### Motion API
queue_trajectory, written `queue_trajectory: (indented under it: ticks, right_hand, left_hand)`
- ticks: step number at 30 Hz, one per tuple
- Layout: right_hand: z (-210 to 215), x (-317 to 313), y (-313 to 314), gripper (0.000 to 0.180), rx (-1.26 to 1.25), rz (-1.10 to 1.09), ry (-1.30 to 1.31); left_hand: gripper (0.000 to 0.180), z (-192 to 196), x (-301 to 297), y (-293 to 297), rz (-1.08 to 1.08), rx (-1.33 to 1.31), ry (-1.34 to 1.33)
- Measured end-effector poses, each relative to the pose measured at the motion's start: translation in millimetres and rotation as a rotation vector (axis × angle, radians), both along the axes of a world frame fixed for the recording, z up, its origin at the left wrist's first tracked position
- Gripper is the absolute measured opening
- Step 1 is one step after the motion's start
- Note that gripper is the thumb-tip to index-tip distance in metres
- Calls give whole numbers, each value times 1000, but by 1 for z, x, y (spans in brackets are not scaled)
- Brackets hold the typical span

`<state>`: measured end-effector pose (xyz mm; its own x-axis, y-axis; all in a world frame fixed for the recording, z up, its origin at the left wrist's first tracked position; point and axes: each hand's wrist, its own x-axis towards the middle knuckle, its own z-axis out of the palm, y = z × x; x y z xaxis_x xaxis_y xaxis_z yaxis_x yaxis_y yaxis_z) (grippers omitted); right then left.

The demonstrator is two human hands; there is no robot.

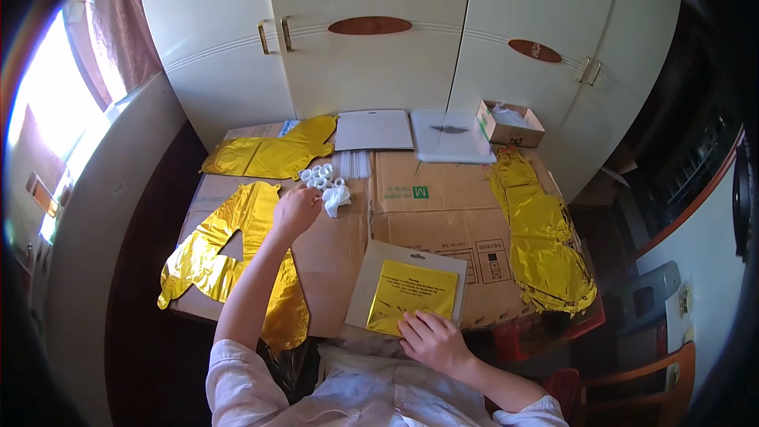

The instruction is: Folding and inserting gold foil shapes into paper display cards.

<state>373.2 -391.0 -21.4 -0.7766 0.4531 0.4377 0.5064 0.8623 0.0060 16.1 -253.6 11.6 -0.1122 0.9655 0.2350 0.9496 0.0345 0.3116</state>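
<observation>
My left hand [299, 210] reaches out over the table, its fingers drawn together beside a cluster of small white rings or rolls [316, 175]. A crumpled white piece [337, 199] lies against those rolls, close to my fingertips. What the fingertips hold, if anything, is hidden. My right hand [433, 341] lies with fingers outstretched on the lower right of a folded gold foil packet [411, 292]. That packet, with dark print on it, rests on a pale card [358, 296] with a hanging hole at its top edge. The card is tilted near the table's front edge.
Flattened gold foil balloons [207, 257] lie at the left, another [273, 154] behind them, and a stack [541, 237] at the right. Along the back are pale cards [373, 130], clear strips [352, 164], a translucent tray [451, 138] and a small open box [518, 136]. Cardboard [431, 225] covers the table.
</observation>
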Motion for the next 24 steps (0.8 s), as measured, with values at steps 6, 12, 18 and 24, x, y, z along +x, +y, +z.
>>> queue_trajectory:
  ticks: [6, 12, 18, 24]
  right_hand:
    - [-2, 8, -2, 29, 20, 1, 7]
    - [2, 14, 0, 28, -112, 2, 47]
    - [2, 8, 7, 26, -6, -40, 30]
    - [-5, 6, 8, 27, 66, -32, 21]
  left_hand:
    - [40, -21, 20, 15, -200, 117, 116]
    - [33, -41, 6, 14, -382, 99, 112]
    - [35, -36, 3, -5, -467, 93, -112]
    - [35, -34, 29, 2, -402, 70, -230]
